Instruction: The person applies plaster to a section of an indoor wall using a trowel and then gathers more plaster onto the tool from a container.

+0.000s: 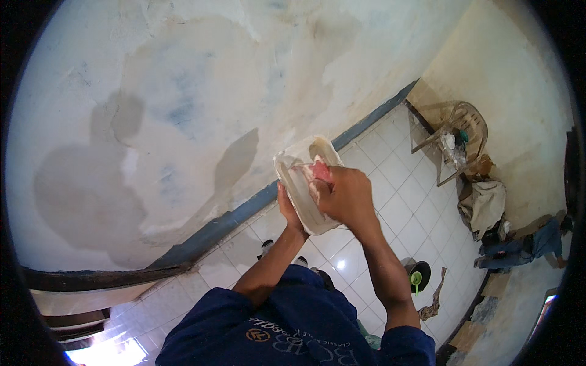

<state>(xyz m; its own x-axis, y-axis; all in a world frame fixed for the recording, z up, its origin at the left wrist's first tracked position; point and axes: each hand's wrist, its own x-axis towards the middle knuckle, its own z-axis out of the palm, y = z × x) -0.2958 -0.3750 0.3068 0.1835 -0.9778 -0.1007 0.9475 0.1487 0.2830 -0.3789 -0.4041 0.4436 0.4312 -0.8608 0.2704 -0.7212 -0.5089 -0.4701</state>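
My left hand is closed around the left side of a shallow white rectangular tray, held out in front of me with whitish paste smeared on its rim and inside. My right hand grips a red scraper or similar tool over the tray, its fingers partly hidden. The tool is smeared with white paste, and its working edge is hard to make out.
Patchy white wall, blue-grey skirting, tiled floor. Right: plastic chair with items, cloth heap, another person in jeans, black bucket with green scoop, rumpled cloth. Lower left: dark-edged ledge.
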